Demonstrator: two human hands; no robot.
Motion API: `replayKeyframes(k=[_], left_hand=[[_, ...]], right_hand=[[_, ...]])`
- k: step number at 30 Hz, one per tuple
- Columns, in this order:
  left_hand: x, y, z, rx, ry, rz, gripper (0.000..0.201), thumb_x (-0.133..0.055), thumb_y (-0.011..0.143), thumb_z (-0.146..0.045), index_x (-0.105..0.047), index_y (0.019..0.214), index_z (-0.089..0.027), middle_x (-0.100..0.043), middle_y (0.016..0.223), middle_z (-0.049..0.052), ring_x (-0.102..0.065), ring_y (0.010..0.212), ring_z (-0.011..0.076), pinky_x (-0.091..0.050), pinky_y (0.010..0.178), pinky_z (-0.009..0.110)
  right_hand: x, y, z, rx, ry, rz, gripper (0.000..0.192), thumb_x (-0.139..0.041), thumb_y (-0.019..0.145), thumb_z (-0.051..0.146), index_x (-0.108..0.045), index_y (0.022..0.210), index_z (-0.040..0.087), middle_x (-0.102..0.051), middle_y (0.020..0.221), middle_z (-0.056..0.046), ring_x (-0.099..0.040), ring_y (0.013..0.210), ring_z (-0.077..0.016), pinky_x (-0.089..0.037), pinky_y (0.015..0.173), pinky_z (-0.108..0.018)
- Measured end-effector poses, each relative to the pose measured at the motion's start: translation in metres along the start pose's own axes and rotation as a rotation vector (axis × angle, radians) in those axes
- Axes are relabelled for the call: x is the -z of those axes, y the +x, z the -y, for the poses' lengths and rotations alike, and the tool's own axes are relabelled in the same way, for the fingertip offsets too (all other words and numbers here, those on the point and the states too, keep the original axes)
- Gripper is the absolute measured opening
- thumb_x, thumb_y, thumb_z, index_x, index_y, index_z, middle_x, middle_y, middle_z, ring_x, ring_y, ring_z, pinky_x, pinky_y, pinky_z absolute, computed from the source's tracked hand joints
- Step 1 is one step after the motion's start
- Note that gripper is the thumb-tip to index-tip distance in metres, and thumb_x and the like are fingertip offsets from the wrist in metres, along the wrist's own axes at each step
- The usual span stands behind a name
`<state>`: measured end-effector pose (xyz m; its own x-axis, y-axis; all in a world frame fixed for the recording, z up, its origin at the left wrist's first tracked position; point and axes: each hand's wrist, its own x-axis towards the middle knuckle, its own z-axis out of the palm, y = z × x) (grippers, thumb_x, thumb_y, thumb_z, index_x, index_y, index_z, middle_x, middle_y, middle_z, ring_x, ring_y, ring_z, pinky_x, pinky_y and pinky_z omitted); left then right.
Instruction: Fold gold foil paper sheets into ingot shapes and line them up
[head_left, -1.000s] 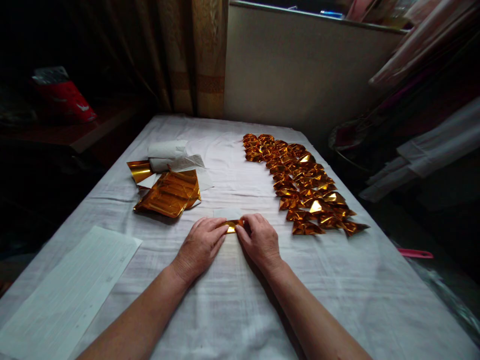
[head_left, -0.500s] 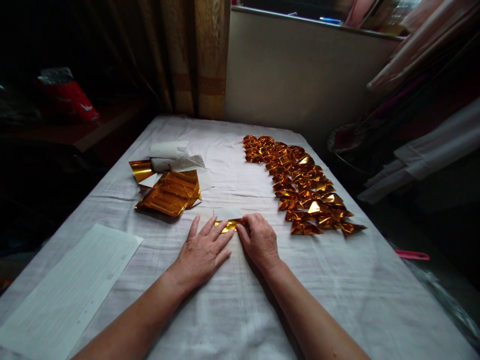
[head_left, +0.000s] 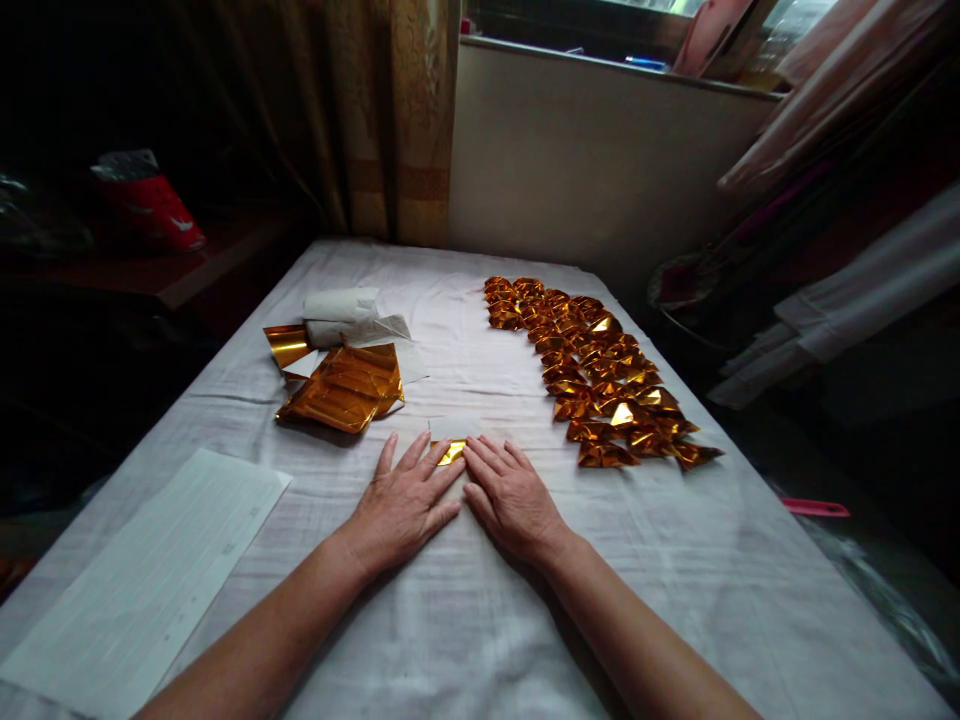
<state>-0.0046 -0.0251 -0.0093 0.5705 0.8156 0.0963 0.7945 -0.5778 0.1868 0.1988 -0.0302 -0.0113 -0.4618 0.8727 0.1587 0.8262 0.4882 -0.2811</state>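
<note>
Left hand flat, fingers spread; right hand flat, fingers extended, neither gripping. Gold foil strip lies beneath fingertips on white cloth. I judge step as pressing fold flat; next move calls for even pressure along strip.

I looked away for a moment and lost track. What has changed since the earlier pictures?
The left hand uncurled first, its fingers spreading; then the right hand let go of its pinch and flattened. Both now lie palm down, fingertips at the gold strip. The folded gold pieces, gold sheets and white paper stayed put.
</note>
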Motion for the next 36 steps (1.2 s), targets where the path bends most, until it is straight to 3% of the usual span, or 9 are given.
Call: replayKeyframes(k=[9, 15, 19, 23, 28, 33, 36], left_hand=[[0.006, -0.023, 0.022, -0.020, 0.035, -0.055, 0.050, -0.046, 0.095, -0.051, -0.049, 0.140, -0.031, -0.055, 0.143, 0.003, -0.041, 0.138, 0.0309, -0.010, 0.116, 0.059], [0.007, -0.017, 0.016, -0.053, 0.071, -0.179, 0.044, -0.052, 0.093, -0.046, -0.058, 0.131, -0.025, -0.061, 0.136, 0.007, -0.047, 0.133, 0.0308, -0.014, 0.117, 0.057], [0.006, -0.011, 0.009, -0.104, 0.086, -0.244, 0.048, -0.050, 0.094, -0.047, -0.055, 0.134, -0.021, -0.055, 0.142, 0.009, -0.044, 0.135, 0.0284, -0.011, 0.119, 0.052], [0.004, -0.005, 0.009, -0.137, 0.067, -0.212, 0.052, -0.048, 0.093, -0.053, -0.054, 0.136, -0.024, -0.056, 0.142, 0.004, -0.042, 0.137, 0.0275, -0.005, 0.120, 0.051], [0.006, -0.001, 0.012, -0.121, 0.058, -0.135, 0.050, -0.046, 0.094, -0.054, -0.055, 0.135, -0.026, -0.060, 0.138, 0.004, -0.044, 0.135, 0.0293, -0.010, 0.118, 0.054], [0.003, -0.005, 0.010, -0.082, 0.049, -0.159, 0.050, -0.042, 0.096, -0.054, -0.054, 0.137, -0.027, -0.061, 0.137, 0.005, -0.046, 0.133, 0.0283, -0.012, 0.118, 0.053], [0.002, -0.007, 0.010, -0.072, 0.051, -0.145, 0.048, -0.044, 0.096, -0.051, -0.054, 0.136, -0.027, -0.060, 0.138, 0.004, -0.046, 0.133, 0.0289, -0.011, 0.118, 0.054]], right_hand=[[0.004, -0.007, -0.002, -0.069, -0.061, 0.086, 0.055, -0.044, 0.098, 0.039, -0.041, 0.147, 0.015, -0.035, 0.155, -0.010, -0.031, 0.144, -0.0240, -0.021, 0.119, -0.048], [0.005, -0.012, -0.007, -0.076, -0.101, 0.082, 0.059, -0.044, 0.097, 0.045, -0.039, 0.148, 0.015, -0.034, 0.156, -0.011, -0.028, 0.145, -0.0251, -0.020, 0.119, -0.047], [0.006, -0.012, -0.006, -0.075, -0.101, 0.080, 0.059, -0.043, 0.097, 0.044, -0.039, 0.148, 0.015, -0.035, 0.155, -0.011, -0.028, 0.145, -0.0250, -0.020, 0.119, -0.047], [0.007, -0.011, -0.009, -0.039, -0.065, 0.099, 0.058, -0.042, 0.098, 0.044, -0.039, 0.148, 0.016, -0.034, 0.156, -0.009, -0.030, 0.145, -0.0239, -0.019, 0.119, -0.048], [0.006, -0.007, -0.005, -0.011, -0.051, 0.069, 0.059, -0.043, 0.098, 0.045, -0.038, 0.149, 0.017, -0.035, 0.155, -0.010, -0.029, 0.145, -0.0248, -0.017, 0.120, -0.050], [0.003, -0.001, 0.008, 0.069, -0.024, 0.087, 0.059, -0.038, 0.099, 0.048, -0.033, 0.151, 0.020, -0.034, 0.156, -0.008, -0.028, 0.145, -0.0228, -0.013, 0.121, -0.049], [0.004, -0.002, 0.005, 0.031, -0.032, 0.136, 0.061, -0.037, 0.099, 0.050, -0.031, 0.152, 0.019, -0.032, 0.157, -0.009, -0.027, 0.146, -0.0232, -0.013, 0.121, -0.050]])
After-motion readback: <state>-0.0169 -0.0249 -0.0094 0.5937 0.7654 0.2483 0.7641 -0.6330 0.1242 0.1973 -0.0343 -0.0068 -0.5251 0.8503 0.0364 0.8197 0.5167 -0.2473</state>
